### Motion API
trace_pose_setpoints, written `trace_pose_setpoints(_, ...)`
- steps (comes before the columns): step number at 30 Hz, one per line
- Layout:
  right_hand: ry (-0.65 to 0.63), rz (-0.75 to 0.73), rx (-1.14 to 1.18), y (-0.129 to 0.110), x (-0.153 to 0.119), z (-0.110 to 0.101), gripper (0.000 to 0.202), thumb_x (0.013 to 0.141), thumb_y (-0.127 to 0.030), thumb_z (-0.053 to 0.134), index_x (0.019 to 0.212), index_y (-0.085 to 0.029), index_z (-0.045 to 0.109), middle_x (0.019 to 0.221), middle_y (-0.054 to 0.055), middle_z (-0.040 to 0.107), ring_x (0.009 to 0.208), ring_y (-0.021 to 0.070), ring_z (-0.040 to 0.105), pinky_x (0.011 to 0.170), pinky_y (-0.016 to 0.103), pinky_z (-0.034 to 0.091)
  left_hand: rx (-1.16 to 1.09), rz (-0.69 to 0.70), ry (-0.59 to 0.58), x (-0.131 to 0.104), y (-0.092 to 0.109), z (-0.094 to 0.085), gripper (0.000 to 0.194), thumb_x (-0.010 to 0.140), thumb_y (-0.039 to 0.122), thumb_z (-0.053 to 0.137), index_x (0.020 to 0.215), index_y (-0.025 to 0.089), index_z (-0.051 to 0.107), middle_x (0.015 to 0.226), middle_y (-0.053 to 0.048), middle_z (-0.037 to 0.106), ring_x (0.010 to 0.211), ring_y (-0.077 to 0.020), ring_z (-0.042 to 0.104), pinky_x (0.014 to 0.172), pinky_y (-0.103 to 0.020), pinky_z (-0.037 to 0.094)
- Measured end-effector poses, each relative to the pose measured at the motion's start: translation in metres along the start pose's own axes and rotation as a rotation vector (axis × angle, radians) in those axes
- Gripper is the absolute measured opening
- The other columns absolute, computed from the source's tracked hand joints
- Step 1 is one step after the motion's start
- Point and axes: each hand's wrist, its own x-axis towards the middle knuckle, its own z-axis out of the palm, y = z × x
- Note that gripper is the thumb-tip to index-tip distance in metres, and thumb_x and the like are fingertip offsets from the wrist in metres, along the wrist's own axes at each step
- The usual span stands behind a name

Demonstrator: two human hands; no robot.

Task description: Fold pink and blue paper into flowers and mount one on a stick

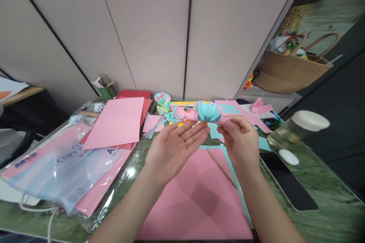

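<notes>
A light blue folded paper flower point(208, 111) with a pink strip at its base is held up over the middle of the table. My right hand point(238, 138) pinches the right end of that pink strip point(225, 119) between thumb and fingers. Palm up, my left hand point(178, 146) lies just below and left of the flower, its fingers stretched out and their tips near its base. Below both hands lies a large pink sheet point(196, 201) over a light blue one, with a thin brown stick point(221, 168) on it.
Several paper flowers point(163, 102) stand behind my left hand. Pink sheets point(116, 121) and a plastic copy-paper bag point(62, 163) lie left. A phone point(288, 180), a white oval object point(289, 157) and a lidded jar point(296, 129) are right. Behind them, a woven basket point(291, 70) sits on a shelf.
</notes>
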Motion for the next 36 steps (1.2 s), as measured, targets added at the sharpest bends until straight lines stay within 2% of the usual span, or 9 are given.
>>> trace_pose_setpoints(5,-0.033,0.065,0.092,0.003,0.001,0.0,0.013,0.066,-0.026,0.075,0.071,-0.02,0.064,0.062,-0.004,0.064,0.055,0.0069,0.058,0.057,0.02,0.049,0.034,0.007,-0.004,0.0,0.001,-0.001,0.038,0.086,0.029,0.048,0.116,0.006,0.053,0.125,-0.019,0.058,0.117,-0.0272,0.056,0.101,-0.035,0.046)
trace_pose_setpoints(8,-0.029,0.06,0.109,0.003,0.002,0.0,0.013,0.064,-0.024,0.075,0.067,-0.019,0.064,0.061,-0.003,0.064,0.052,0.0055,0.056,0.056,0.018,0.048,0.135,0.053,0.039,0.006,0.001,-0.006,0.024,0.083,0.026,0.054,0.1,0.011,0.061,0.11,-0.014,0.066,0.103,-0.0219,0.064,0.09,-0.028,0.051)
trace_pose_setpoints(10,-0.02,0.07,0.118,0.004,0.002,-0.001,0.014,0.064,-0.024,0.075,0.067,-0.019,0.063,0.061,-0.004,0.064,0.052,0.0055,0.056,0.055,0.018,0.048,0.276,0.177,0.084,0.011,0.001,-0.009,0.015,0.077,0.021,0.061,0.091,0.015,0.062,0.093,-0.006,0.068,0.085,-0.0154,0.067,0.077,-0.023,0.052)
trace_pose_setpoints(12,-0.018,0.103,0.126,0.005,0.003,-0.002,0.017,0.064,-0.026,0.076,0.069,-0.019,0.062,0.06,-0.004,0.063,0.052,0.0061,0.057,0.054,0.018,0.048,0.467,0.38,0.113,0.017,0.002,-0.014,0.018,0.071,0.015,0.068,0.088,0.019,0.062,0.082,0.0,0.065,0.074,-0.0105,0.063,0.068,-0.019,0.05)
trace_pose_setpoints(14,-0.023,0.132,0.119,0.005,0.003,-0.002,0.02,0.062,-0.027,0.077,0.073,-0.02,0.062,0.059,-0.005,0.062,0.052,0.0068,0.058,0.052,0.018,0.047,0.65,0.558,0.128,0.021,0.003,-0.019,0.026,0.068,0.014,0.071,0.092,0.022,0.063,0.083,0.002,0.064,0.076,-0.0095,0.061,0.068,-0.018,0.047)
trace_pose_setpoints(16,-0.027,0.145,0.099,0.005,0.003,-0.002,0.022,0.062,-0.027,0.078,0.074,-0.02,0.062,0.058,-0.005,0.062,0.051,0.0068,0.059,0.052,0.018,0.047,0.764,0.622,0.141,0.023,0.005,-0.023,0.025,0.07,0.017,0.072,0.094,0.022,0.066,0.084,0.001,0.065,0.078,-0.0102,0.061,0.071,-0.02,0.047)
trace_pose_setpoints(24,-0.036,0.168,0.063,0.0,0.002,-0.001,0.024,0.063,-0.034,0.077,0.065,-0.018,0.059,0.058,-0.003,0.065,0.049,0.0074,0.06,0.052,0.017,0.05,0.739,0.534,0.172,0.024,0.011,-0.025,0.014,0.07,0.022,0.073,0.084,0.019,0.071,0.074,0.0,0.069,0.064,-0.0085,0.062,0.066,-0.02,0.05)
trace_pose_setpoints(29,-0.046,0.156,0.054,0.0,0.001,-0.001,0.027,0.064,-0.034,0.077,0.062,-0.019,0.055,0.054,-0.004,0.062,0.048,0.008,0.059,0.048,0.018,0.05,0.736,0.546,0.183,0.025,0.01,-0.024,0.015,0.069,0.025,0.074,0.082,0.019,0.072,0.082,-0.002,0.071,0.072,-0.0114,0.065,0.07,-0.022,0.053)
trace_pose_setpoints(36,-0.055,0.182,0.076,0.002,0.002,-0.004,0.03,0.067,-0.037,0.075,0.061,-0.018,0.052,0.05,-0.005,0.059,0.043,0.0057,0.054,0.045,0.016,0.045,0.783,0.508,0.154,0.022,0.014,-0.026,0.014,0.066,0.022,0.076,0.079,0.02,0.071,0.076,0.0,0.07,0.072,-0.0123,0.066,0.067,-0.022,0.053)
